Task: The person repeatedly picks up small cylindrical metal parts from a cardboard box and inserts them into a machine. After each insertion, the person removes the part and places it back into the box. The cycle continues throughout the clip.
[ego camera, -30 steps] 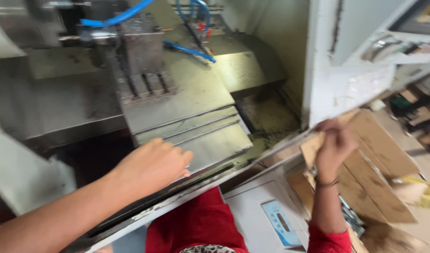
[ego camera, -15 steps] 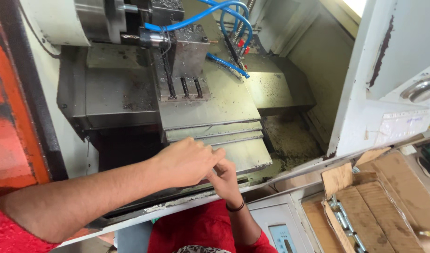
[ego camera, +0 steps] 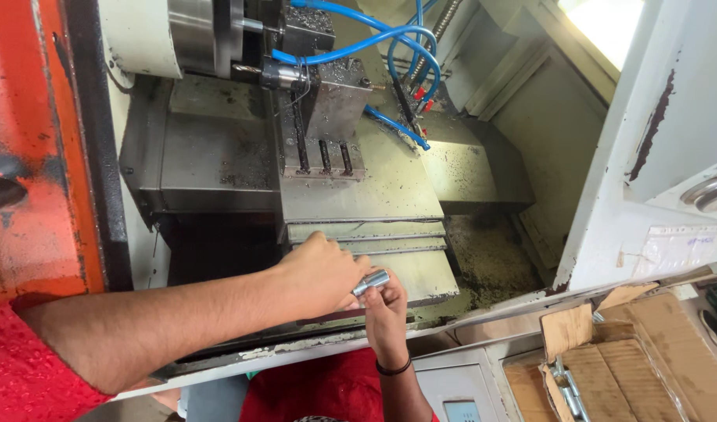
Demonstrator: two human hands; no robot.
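A small shiny metal cylinder (ego camera: 372, 281) sits between my two hands, just above the front sill of an open lathe. My left hand (ego camera: 319, 273) reaches in from the left with its fingers curled around the cylinder's left end. From below, my right hand (ego camera: 386, 312), with a dark band on its wrist, pinches the cylinder's right end. Both hands hover over the grey sliding way covers (ego camera: 374, 234) of the machine bed.
Up at the back are the steel chuck (ego camera: 210, 35), a tool block (ego camera: 327, 101) and blue hoses (ego camera: 358, 39). Metal chips (ego camera: 483, 266) lie in the pan. The orange door (ego camera: 30, 156) stands left and the white housing (ego camera: 656, 156) right. A cardboard box (ego camera: 609, 367) holds metal parts.
My right hand came back from the cardboard box at the right and met my left hand at the machine's front. The cylinder now shows between them.
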